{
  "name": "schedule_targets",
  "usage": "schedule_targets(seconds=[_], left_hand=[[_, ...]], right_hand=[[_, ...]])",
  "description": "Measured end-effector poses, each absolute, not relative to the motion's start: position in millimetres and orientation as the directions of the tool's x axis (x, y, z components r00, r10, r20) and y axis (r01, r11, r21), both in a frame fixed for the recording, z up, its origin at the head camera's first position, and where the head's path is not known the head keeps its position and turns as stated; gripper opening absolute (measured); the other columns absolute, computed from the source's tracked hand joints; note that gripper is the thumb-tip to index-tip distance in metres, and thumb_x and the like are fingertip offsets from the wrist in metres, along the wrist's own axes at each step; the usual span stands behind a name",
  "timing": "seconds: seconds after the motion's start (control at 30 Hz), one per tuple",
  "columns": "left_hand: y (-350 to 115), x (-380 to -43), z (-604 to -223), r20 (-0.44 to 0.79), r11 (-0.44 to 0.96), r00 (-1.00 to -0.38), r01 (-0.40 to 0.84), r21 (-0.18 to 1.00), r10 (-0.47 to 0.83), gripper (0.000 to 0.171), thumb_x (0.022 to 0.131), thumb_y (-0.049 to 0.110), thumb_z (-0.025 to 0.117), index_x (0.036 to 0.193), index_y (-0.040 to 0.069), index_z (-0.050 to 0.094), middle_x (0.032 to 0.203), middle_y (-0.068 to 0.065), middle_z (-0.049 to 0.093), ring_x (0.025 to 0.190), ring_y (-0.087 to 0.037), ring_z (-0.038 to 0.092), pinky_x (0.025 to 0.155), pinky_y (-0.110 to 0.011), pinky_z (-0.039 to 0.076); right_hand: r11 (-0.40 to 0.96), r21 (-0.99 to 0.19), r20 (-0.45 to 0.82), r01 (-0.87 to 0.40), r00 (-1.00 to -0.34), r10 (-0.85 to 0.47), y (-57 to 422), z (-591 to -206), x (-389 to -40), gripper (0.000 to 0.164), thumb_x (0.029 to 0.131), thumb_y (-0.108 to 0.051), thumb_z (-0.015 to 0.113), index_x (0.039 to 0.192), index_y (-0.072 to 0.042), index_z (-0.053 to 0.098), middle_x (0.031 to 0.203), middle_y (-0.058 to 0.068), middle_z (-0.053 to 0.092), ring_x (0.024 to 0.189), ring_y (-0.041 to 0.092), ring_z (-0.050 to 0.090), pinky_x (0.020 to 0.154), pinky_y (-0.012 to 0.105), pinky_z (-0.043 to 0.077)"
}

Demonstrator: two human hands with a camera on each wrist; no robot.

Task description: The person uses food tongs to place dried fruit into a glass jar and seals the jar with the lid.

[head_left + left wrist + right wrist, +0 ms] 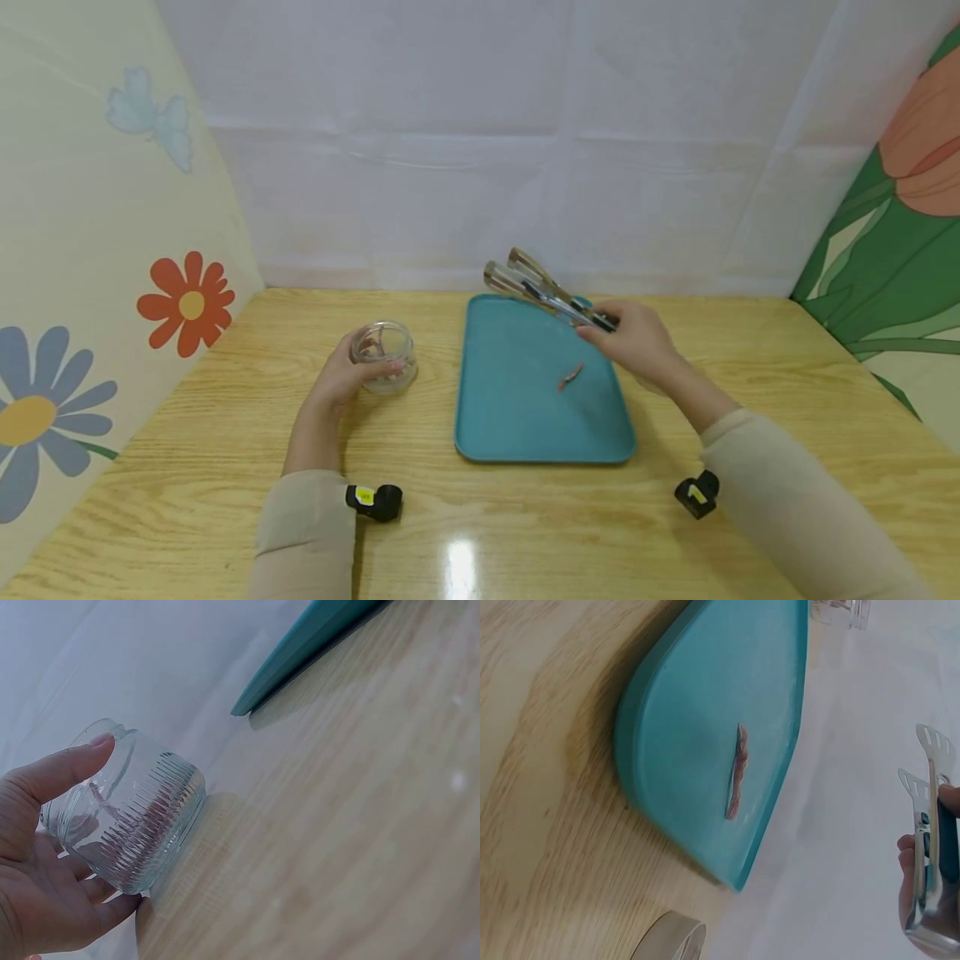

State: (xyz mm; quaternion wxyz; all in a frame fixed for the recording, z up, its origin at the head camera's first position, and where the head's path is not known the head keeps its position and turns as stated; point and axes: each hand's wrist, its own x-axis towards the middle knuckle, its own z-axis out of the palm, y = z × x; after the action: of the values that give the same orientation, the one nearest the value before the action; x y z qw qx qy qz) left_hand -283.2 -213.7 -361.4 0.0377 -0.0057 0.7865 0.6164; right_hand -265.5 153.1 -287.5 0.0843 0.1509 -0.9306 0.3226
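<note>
My left hand holds a clear ribbed glass jar that stands on the table left of the tray, thumb on the near side and fingers behind. Some reddish-brown pieces show through its glass. A pair of metal tongs is gripped in my right hand, raised over the far right part of the teal tray. The slotted tong ends point away to the left, spread apart with nothing between them. One thin reddish-brown strip, perhaps dried meat, lies on the tray, below and nearer than the tongs.
Beyond the wooden table hangs a white cloth backdrop. Printed flower panels flank both sides. In the right wrist view, a round tan object sits beside the tray, partly cut off. Small black cameras are worn at both wrists.
</note>
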Motion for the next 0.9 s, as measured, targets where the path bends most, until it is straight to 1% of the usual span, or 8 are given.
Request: schedule_targets(seconds=[0.07, 0.2, 0.37, 0.67, 0.73, 0.9], left_hand=[[-214, -283, -361, -0.065, 0.244, -0.997, -0.053, 0.968, 0.041, 0.1, 0.067, 0.02, 0.075, 0.139, 0.008, 0.006, 0.139, -0.016, 0.017, 0.124, -0.033, 0.017, 0.098, -0.044, 0.016], [-215, -283, -361, -0.068, 0.244, -0.997, -0.055, 0.968, 0.045, 0.1, 0.068, 0.021, 0.074, 0.139, 0.009, 0.006, 0.139, -0.015, 0.016, 0.124, -0.033, 0.016, 0.098, -0.044, 0.016], [-215, -283, -362, -0.07, 0.248, -0.996, -0.056, 0.967, 0.048, 0.099, 0.068, 0.021, 0.074, 0.139, 0.009, 0.006, 0.139, -0.015, 0.016, 0.124, -0.033, 0.017, 0.098, -0.044, 0.017], [-216, -283, -362, -0.067, 0.233, -0.997, -0.054, 0.971, 0.05, 0.1, 0.067, 0.021, 0.075, 0.139, 0.009, 0.006, 0.139, -0.015, 0.016, 0.124, -0.033, 0.016, 0.098, -0.045, 0.016], [-216, -283, -362, -0.067, 0.233, -0.996, -0.054, 0.971, 0.05, 0.1, 0.067, 0.021, 0.075, 0.139, 0.01, 0.006, 0.139, -0.015, 0.016, 0.124, -0.033, 0.016, 0.098, -0.045, 0.016], [-215, -283, -362, -0.073, 0.229, -0.996, -0.059, 0.972, 0.053, 0.1, 0.068, 0.021, 0.074, 0.139, 0.01, 0.005, 0.139, -0.014, 0.015, 0.124, -0.033, 0.017, 0.098, -0.045, 0.015]], right_hand=[[0.755, -0.552, 0.277, -0.353, -0.932, -0.233, 157, -287, -265, 0.024, 0.082, -0.027, 0.06, 0.093, -0.006, 0.062, 0.062, 0.004, 0.048, 0.049, 0.017, 0.037, 0.045, 0.029, 0.031], [0.775, -0.521, 0.293, -0.357, -0.928, -0.23, 165, -287, -265, 0.024, 0.081, -0.024, 0.061, 0.094, -0.004, 0.062, 0.064, 0.003, 0.051, 0.052, 0.017, 0.038, 0.047, 0.03, 0.031], [0.779, -0.521, 0.284, -0.349, -0.931, -0.227, 176, -288, -263, 0.026, 0.082, -0.025, 0.06, 0.095, -0.002, 0.062, 0.068, 0.004, 0.054, 0.054, 0.017, 0.04, 0.048, 0.03, 0.032], [0.778, -0.52, 0.278, -0.354, -0.931, -0.238, 193, -291, -257, 0.027, 0.082, -0.029, 0.059, 0.088, -0.003, 0.061, 0.064, 0.003, 0.051, 0.053, 0.017, 0.039, 0.048, 0.031, 0.032], [0.779, -0.516, 0.278, -0.356, -0.93, -0.24, 197, -292, -256, 0.026, 0.082, -0.029, 0.059, 0.087, -0.003, 0.061, 0.064, 0.003, 0.051, 0.053, 0.017, 0.038, 0.049, 0.03, 0.031], [0.79, -0.492, 0.289, -0.367, -0.924, -0.25, 204, -294, -254, 0.024, 0.081, -0.025, 0.061, 0.089, -0.002, 0.062, 0.069, 0.004, 0.055, 0.055, 0.017, 0.04, 0.05, 0.03, 0.033]])
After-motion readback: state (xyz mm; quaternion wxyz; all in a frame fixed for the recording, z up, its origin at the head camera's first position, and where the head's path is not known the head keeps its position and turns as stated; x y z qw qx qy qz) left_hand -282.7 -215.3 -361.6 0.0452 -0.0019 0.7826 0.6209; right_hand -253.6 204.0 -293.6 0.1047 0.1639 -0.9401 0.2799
